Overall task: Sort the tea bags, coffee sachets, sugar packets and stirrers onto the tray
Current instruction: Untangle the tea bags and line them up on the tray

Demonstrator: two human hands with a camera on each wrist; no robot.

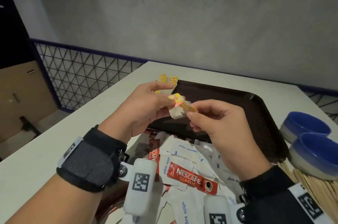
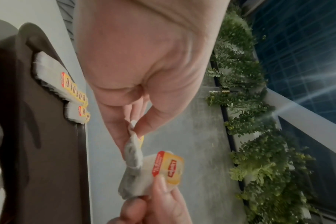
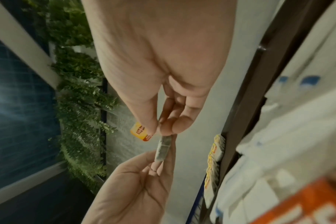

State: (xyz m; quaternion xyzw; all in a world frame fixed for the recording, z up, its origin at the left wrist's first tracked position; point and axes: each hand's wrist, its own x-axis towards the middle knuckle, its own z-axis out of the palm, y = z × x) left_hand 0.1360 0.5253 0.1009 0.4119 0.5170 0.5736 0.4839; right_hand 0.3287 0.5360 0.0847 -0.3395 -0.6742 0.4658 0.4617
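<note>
Both hands hold a small clump of tea bags [image 1: 178, 112] with yellow tags above the near left part of the dark brown tray [image 1: 256, 106]. My left hand [image 1: 171, 98] pinches one end of the crumpled bag paper [image 2: 132, 145]. My right hand [image 1: 192, 114] pinches the other end, next to a yellow tag [image 2: 171, 166]. More tea bags [image 1: 167, 79] lie in a row at the tray's far left corner. White sugar packets [image 1: 184, 148] and red coffee sachets [image 1: 190, 176] are heaped in front of the tray. Wooden stirrers [image 1: 314, 187] lie at the right.
Two blue bowls [image 1: 311, 139] stand to the right of the tray, over the stirrers. The white table [image 1: 54, 150] ends at the left beside a wire mesh fence [image 1: 82, 72] and a cardboard box [image 1: 20, 96]. A grey wall rises behind.
</note>
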